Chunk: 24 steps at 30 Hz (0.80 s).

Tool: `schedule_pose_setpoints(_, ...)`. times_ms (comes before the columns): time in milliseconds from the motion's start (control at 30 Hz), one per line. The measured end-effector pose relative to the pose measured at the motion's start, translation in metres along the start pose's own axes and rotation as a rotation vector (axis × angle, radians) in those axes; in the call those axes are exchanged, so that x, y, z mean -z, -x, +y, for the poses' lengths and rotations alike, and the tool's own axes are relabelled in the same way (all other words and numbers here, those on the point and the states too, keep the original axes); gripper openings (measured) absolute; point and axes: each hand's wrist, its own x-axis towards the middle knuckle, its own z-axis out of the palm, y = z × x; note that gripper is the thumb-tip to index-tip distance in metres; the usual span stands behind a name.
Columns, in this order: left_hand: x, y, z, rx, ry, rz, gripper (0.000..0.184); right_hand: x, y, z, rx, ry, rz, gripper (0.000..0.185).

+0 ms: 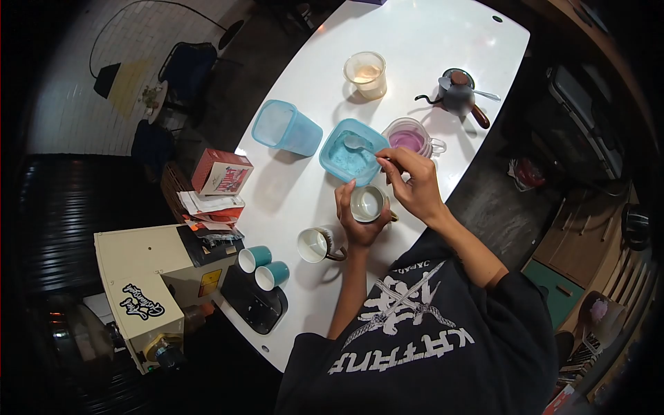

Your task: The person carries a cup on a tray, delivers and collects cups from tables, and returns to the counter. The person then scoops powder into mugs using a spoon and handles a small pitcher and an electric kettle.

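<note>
My left hand (358, 230) is wrapped around a light-coloured mug (368, 204), its open top facing me. Between the fingertips of my right hand (417, 183) is the handle of a spoon (355, 142). Its bowl is inside a blue square plastic tub (328, 159) just beyond the mug, over bluish-white contents. A clear glass mug (438, 146) with purple liquid stands right of the tub, close to my right hand. Another mug (312, 245), white inside with a brown handle, stands left of my left wrist. What lies in the held mug is hard to make out.
A tall blue container (297, 131) and a clear cup (370, 83) with pale contents stand farther back. At the right is a gooseneck kettle (458, 100) with a spoon across it. Two teal cups (263, 266), a red-white box (225, 173) and a beige machine (131, 263) are left.
</note>
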Motion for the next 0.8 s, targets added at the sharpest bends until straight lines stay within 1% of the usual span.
schedule_pose_setpoints(233,0.001,-0.002,0.001,-0.016,0.013,-0.013,0.08,0.0,0.0,0.0,0.004,0.017,0.008,0.011)
schedule_pose_setpoints(333,0.001,-0.004,0.002,-0.035,0.001,0.001,0.077,-0.001,0.0,0.001,0.006,0.033,0.002,0.011)
schedule_pose_setpoints(433,0.004,-0.006,0.003,-0.071,-0.053,-0.044,0.074,-0.003,0.001,0.006,-0.008,0.02,0.01,0.011)
schedule_pose_setpoints(533,0.004,-0.004,0.003,-0.036,-0.112,-0.083,0.076,-0.004,0.0,0.01,-0.032,-0.016,0.05,0.012)
schedule_pose_setpoints(633,0.001,-0.002,0.0,-0.007,-0.051,-0.054,0.077,-0.006,0.001,0.011,-0.058,-0.043,0.037,0.013)
schedule_pose_setpoints(700,0.0,-0.002,0.0,0.012,-0.033,-0.045,0.076,-0.009,0.001,0.013,-0.019,-0.068,0.043,0.013)
schedule_pose_setpoints(733,0.001,-0.003,0.002,0.013,-0.035,-0.043,0.076,-0.008,0.001,0.013,-0.018,-0.069,0.04,0.013)
schedule_pose_setpoints(800,0.004,-0.006,0.005,-0.024,-0.082,-0.066,0.076,-0.007,-0.001,0.013,-0.006,0.037,-0.042,0.013)
